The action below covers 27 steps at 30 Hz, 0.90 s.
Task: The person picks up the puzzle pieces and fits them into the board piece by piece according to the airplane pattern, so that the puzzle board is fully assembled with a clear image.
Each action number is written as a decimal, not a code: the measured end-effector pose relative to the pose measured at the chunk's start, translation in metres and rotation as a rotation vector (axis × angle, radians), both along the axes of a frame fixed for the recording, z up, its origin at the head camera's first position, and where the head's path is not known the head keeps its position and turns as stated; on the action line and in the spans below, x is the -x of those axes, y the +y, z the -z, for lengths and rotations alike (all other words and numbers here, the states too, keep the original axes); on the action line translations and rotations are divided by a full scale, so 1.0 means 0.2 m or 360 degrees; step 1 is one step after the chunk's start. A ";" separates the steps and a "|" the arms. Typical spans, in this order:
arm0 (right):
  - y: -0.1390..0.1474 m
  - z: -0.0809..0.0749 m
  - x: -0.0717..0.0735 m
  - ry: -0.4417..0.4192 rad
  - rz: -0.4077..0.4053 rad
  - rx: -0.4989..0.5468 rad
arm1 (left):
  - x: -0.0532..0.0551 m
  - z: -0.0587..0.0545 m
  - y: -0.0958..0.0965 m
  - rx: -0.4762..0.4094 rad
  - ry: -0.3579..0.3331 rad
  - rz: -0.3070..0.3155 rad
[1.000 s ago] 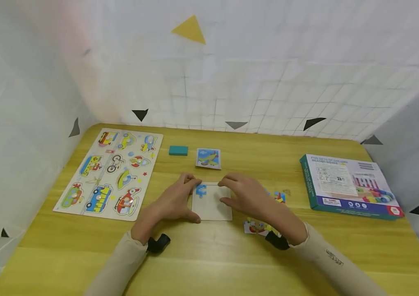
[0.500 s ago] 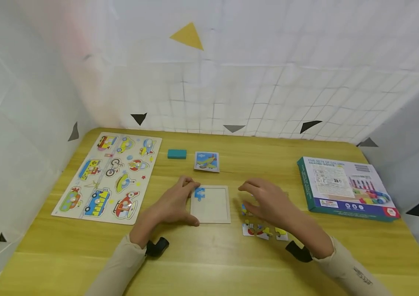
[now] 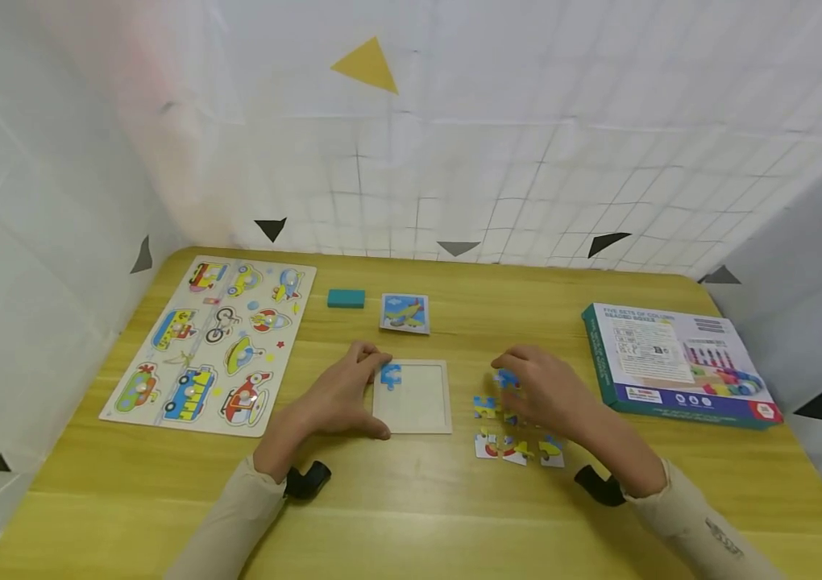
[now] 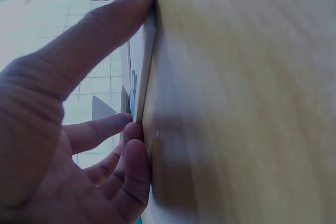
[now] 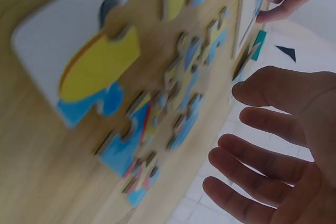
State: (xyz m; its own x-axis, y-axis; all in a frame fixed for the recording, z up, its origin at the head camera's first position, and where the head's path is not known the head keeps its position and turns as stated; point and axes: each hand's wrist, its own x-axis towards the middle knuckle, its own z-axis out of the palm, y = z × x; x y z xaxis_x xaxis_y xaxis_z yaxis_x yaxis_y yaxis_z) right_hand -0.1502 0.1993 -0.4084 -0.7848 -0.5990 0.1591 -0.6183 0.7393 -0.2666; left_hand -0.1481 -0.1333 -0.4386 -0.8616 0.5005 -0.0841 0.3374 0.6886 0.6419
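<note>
A shallow square puzzle tray [image 3: 418, 407] lies on the table with one blue jigsaw piece [image 3: 390, 376] in its far left corner. My left hand [image 3: 338, 396] holds the tray's left side, thumb at the near corner and fingers at the far one; the left wrist view shows the thumb [image 4: 105, 27] against the tray's edge. To the right of the tray are several loose jigsaw pieces [image 3: 485, 407] in blue, yellow, red and white. Above them hovers my right hand [image 3: 545, 388], hiding some. The right wrist view shows its fingers [image 5: 252, 174] loosely spread, holding nothing.
Behind the tray sit a small airplane picture puzzle [image 3: 405, 312] and a teal block [image 3: 346, 299]. A vehicle peg puzzle board [image 3: 218, 342] lies at the left. On the right is a flat bead-set box [image 3: 679, 362]. White sheeting [image 3: 469, 145] surrounds the table.
My right hand has moved right, from over the tray to above the loose pieces, uncovering the tray's right side. My left hand stays at the tray's left edge.
</note>
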 end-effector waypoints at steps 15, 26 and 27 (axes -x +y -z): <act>0.03 0.01 0.05 -0.0078 0.0090 -0.0127 | 0.00 0.00 0.00 -0.0001 0.0009 0.0005; 0.04 0.03 0.08 -0.0127 0.0085 -0.0124 | 0.00 0.00 0.00 -0.0007 -0.0012 -0.0004; 0.04 0.03 0.08 -0.0136 0.0088 -0.0125 | 0.00 0.00 -0.01 -0.0005 -0.0012 -0.0006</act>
State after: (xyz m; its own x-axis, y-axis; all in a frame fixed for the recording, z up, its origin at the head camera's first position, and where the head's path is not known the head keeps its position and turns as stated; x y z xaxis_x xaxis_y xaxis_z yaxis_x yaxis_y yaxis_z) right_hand -0.1656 0.2076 -0.4142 -0.8255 -0.5626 0.0445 -0.5538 0.7922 -0.2565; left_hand -0.1488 -0.1343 -0.4379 -0.8627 0.4978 -0.0891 0.3300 0.6876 0.6468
